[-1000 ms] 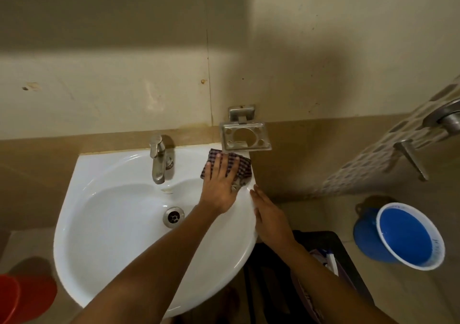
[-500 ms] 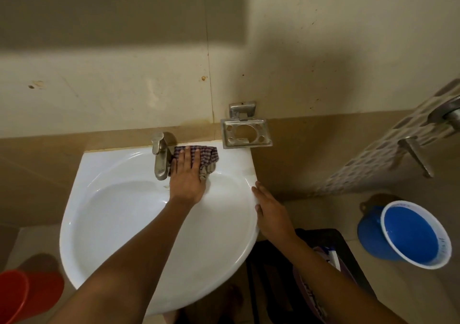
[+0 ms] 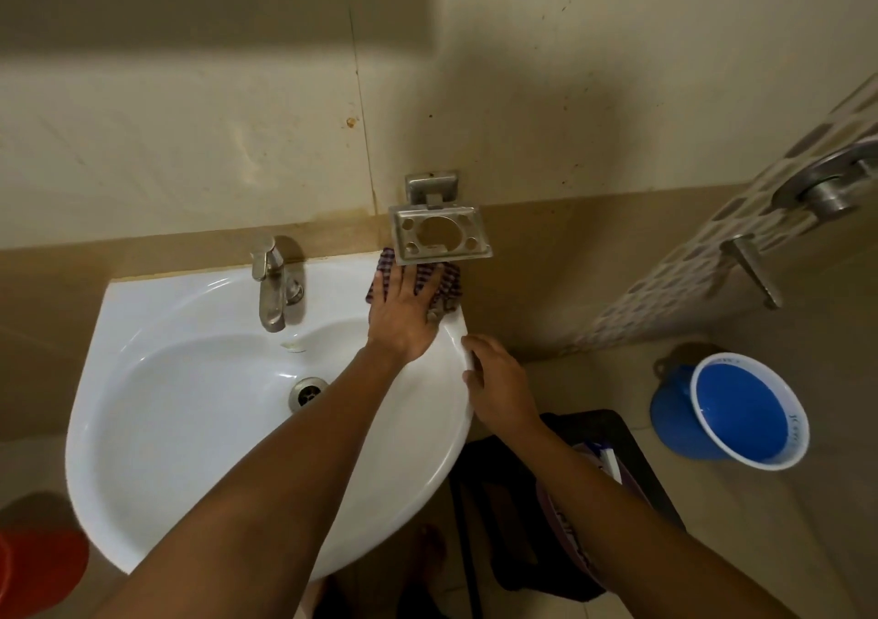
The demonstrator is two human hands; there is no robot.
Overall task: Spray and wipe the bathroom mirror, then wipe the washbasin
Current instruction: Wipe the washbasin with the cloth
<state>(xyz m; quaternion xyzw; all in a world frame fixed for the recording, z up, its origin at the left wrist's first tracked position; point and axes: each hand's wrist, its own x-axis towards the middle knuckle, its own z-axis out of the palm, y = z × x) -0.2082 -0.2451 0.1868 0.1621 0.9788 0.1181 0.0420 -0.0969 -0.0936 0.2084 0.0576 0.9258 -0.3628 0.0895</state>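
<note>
cloth (image 3: 439,285) slid right, left hand (image 3: 404,319) pressing

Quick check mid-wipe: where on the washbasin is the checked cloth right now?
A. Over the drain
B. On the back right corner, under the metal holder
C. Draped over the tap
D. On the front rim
B: the left hand presses the checked cloth flat on the washbasin's back right corner, just below the metal holder.

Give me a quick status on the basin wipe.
Left hand pressing cloth flat on washbasin back corner. Right hand steadying rim. Metal holder overhangs cloth.
</note>
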